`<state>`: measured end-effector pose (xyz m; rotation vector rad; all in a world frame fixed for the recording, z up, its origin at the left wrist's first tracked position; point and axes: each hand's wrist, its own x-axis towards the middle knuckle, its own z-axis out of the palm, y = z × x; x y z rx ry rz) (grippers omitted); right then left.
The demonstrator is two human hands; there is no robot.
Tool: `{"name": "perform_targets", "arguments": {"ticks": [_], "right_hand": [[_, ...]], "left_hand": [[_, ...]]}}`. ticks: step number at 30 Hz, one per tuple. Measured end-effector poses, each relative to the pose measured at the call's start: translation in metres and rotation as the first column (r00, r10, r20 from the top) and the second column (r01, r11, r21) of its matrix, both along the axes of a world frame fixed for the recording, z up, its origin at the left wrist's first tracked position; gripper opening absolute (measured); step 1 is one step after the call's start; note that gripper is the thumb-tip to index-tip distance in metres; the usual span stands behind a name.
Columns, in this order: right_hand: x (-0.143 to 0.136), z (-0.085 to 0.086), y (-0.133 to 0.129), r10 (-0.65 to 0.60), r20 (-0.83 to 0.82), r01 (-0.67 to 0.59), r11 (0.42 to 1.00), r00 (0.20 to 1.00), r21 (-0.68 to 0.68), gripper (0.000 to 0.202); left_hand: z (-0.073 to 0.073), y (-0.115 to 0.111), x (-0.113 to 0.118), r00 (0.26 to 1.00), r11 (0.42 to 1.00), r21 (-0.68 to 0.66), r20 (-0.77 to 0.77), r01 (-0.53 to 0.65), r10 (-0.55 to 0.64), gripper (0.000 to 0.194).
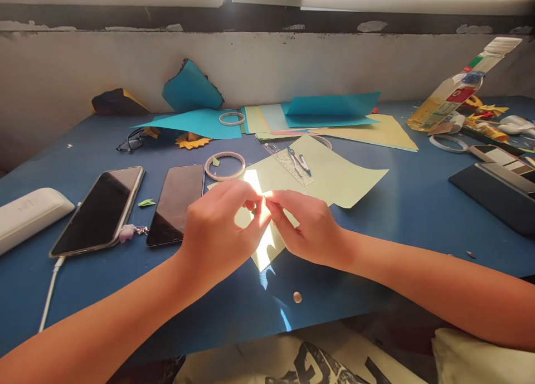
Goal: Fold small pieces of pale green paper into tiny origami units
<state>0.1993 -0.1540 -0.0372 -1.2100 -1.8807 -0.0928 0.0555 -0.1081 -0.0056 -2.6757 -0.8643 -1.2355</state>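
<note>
My left hand (223,217) and my right hand (311,222) meet above a pale green sheet of paper (346,175). Thumb and forefinger of each hand are pinched together, the tips touching in a strip of bright sunlight. Whatever lies between them is too small and washed out to make out. Beyond the hands, a clear ruler (288,164) and a compass (297,162) rest on the sheet. A roll of tape (208,169) lies flat just past my left hand. Close to the table's front edge sits a small round object (297,297).
Two phones (100,208) and a white case (31,217) lie at the left. Blue sheets (196,122) and yellow sheets (384,133) spread along the back, near a pair of glasses (130,143). At the right, a bottle (455,94) leans above a dark flat case (493,194).
</note>
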Motion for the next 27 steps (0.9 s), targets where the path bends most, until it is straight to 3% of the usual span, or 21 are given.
{"name": "perform_targets", "arguments": {"ticks": [5,9,20,27], "right_hand": [[0.0021,0.0010,0.0018,0.001,0.051,0.002,0.998,0.999,-0.059,0.024],[0.0034,0.0016,0.0037,-0.010,0.084,0.012,0.999,0.996,-0.030,0.023],[0.0036,-0.0022,0.0072,-0.096,0.082,0.099,0.994,0.992,-0.034,0.022],[0.0050,-0.0045,0.0078,-0.078,0.124,0.089,0.992,0.989,-0.087,0.022]], "left_hand": [[0.0001,0.0003,-0.0003,0.999,0.994,-0.106,-0.004,-0.037,0.036,0.007],[-0.0013,0.0008,-0.0005,0.998,0.983,-0.177,-0.003,-0.056,0.056,0.004],[-0.0016,0.0006,-0.0009,0.997,0.989,-0.141,-0.074,-0.048,0.038,0.011],[-0.0074,0.0013,-0.0011,0.991,0.985,-0.161,-0.126,-0.063,0.042,0.013]]}}
